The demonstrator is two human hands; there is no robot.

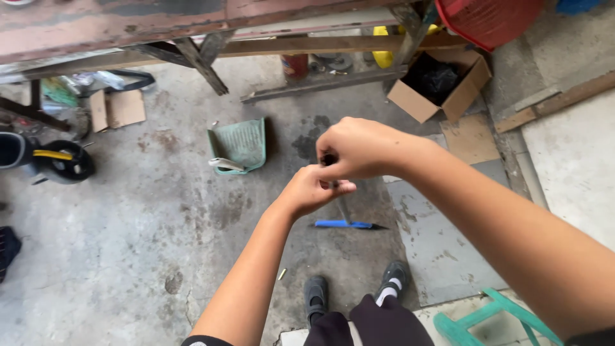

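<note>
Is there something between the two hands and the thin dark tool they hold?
Nothing visible. Both the left hand and the right hand grip the tool directly, touching each other. Its shaft hangs free below them, above the blue knife on the floor.

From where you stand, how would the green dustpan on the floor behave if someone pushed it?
The green dustpan looks like thin plastic, so it is probably light and would slide on the concrete floor. It lies flat, so tipping seems unlikely. Its ribbed pan may flex a little.

Stained concrete floor [128,256], green dustpan [238,146], blue-handled tool [346,224], open cardboard box [442,86], flattened cardboard [118,109]
</note>
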